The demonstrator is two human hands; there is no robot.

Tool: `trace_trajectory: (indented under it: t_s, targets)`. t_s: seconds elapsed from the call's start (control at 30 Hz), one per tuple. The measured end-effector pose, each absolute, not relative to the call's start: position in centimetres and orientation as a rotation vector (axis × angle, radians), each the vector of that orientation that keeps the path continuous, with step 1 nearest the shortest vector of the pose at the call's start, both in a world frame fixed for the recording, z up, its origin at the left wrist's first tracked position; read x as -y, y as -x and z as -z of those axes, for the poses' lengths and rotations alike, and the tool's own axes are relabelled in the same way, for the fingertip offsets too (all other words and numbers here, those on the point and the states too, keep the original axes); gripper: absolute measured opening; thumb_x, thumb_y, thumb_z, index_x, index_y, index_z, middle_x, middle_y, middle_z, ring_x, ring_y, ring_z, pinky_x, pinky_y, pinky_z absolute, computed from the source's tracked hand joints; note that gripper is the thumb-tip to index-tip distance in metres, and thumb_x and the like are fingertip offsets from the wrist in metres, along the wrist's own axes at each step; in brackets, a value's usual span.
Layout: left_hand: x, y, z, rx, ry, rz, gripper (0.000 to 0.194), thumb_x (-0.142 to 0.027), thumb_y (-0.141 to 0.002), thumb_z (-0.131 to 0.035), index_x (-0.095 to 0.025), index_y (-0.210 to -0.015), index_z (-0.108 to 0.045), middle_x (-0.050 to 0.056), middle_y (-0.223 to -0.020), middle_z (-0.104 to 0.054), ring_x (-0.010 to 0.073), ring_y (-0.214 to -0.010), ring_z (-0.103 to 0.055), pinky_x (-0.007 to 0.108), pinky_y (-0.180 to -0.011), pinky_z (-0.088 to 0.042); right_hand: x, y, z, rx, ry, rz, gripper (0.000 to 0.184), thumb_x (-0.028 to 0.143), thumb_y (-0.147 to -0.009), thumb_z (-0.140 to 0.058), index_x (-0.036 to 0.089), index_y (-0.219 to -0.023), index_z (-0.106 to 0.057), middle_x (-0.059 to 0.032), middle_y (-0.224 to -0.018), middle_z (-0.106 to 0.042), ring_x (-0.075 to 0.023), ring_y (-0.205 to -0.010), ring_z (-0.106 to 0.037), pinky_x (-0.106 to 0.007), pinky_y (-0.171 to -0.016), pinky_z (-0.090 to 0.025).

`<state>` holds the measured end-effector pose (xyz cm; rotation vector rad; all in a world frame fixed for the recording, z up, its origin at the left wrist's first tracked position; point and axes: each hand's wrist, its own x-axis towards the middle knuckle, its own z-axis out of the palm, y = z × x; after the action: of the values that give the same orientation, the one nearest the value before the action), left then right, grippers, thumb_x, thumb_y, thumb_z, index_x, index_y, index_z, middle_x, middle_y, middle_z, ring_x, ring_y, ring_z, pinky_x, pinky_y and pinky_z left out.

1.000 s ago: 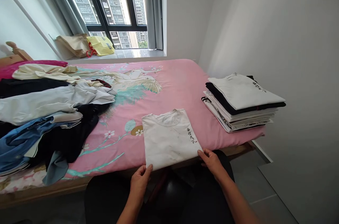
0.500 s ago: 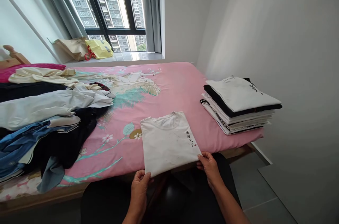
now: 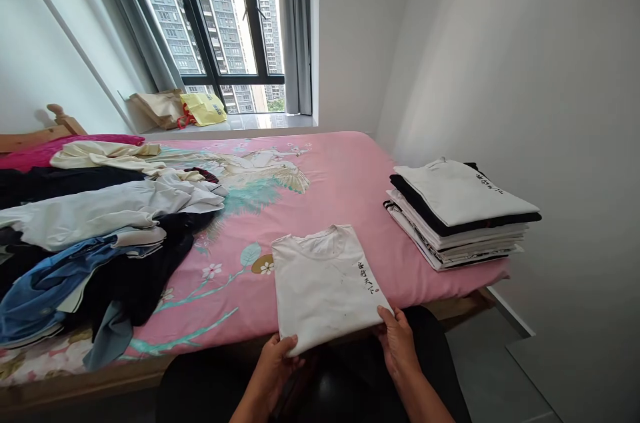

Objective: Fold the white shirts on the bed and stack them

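A folded white T-shirt (image 3: pixel 323 283) with small black characters on its right side lies at the near edge of the pink bed (image 3: pixel 340 176). My left hand (image 3: pixel 277 360) pinches its near left corner, fingers closed on the cloth. On the near right corner my right hand (image 3: pixel 397 336) grips the edge, thumb on top. Both hands sit just past the bed's front edge, above my dark-clothed lap.
A neat stack of folded white and black shirts (image 3: pixel 457 210) stands at the bed's right edge by the wall. A heap of unfolded clothes (image 3: pixel 95 236) covers the left side. Paper and yellow bags (image 3: pixel 193 108) rest on the window sill.
Both hands have tightened on the shirt's near corners and its front edge is slightly lifted. The view has tilted down a little, shifting everything lower in frame.
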<state>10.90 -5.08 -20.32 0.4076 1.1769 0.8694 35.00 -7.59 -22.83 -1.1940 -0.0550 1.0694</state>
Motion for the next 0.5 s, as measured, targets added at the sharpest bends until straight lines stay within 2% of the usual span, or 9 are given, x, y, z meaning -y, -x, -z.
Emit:
trace_trajectory:
  t_s: [0.17, 0.27, 0.37, 0.5]
  targets:
    - [6.2, -10.7, 19.3, -0.917, -0.481, -0.769, 0.029, -0.018, -0.053, -0.074, -0.01, -0.079, -0.064, 0.004, -0.064, -0.062, 0.0117, -0.052, -0.053, 0.022, -0.048, -0.041, 8.7, -34.5, 23.3, -0.055, 1.024, -1.225, 0.046, 0.032, -0.065, -0.074, 0.021, -0.106, -0.056, 0.0009, -0.096, -0.067, -0.0159, -0.083, -0.062, -0.028, -0.07, -0.052]
    - [6.1, -10.6, 19.2, -0.86, -0.456, -0.75, 0.037, -0.022, -0.054, -0.076, -0.009, -0.088, -0.068, 0.01, -0.081, -0.069, 0.0197, -0.071, -0.062, 0.027, -0.064, -0.049, 9.2, -34.0, 23.1, -0.047, 1.002, -1.338, 0.049, 0.036, -0.069, -0.073, 0.024, -0.113, -0.055, 0.0006, -0.102, -0.067, -0.0176, -0.088, -0.062, -0.032, -0.072, -0.052]
    - [5.5, -10.4, 19.3, -0.806, -0.428, -0.74, 0.044, -0.029, -0.057, -0.078, -0.007, -0.095, -0.069, 0.015, -0.099, -0.069, 0.0306, -0.097, -0.062, 0.036, -0.087, -0.047, 9.0, -33.4, 22.4, -0.014, 0.938, -1.366, 0.055, 0.038, -0.069, -0.073, 0.024, -0.118, -0.054, -0.002, -0.108, -0.067, -0.0213, -0.096, -0.062, -0.036, -0.076, -0.051]
    - [4.1, -9.8, 19.7, -0.907, -0.29, -0.716, 0.058, -0.032, -0.054, -0.081, -0.014, -0.107, -0.066, 0.013, -0.103, -0.069, 0.0376, -0.111, -0.056, 0.044, -0.092, -0.047, 8.1, -32.6, 21.3, 0.012, 0.821, -1.322, 0.058, 0.04, -0.07, -0.072, 0.02, -0.121, -0.053, -0.0064, -0.113, -0.065, -0.025, -0.104, -0.059, -0.038, -0.079, -0.05]
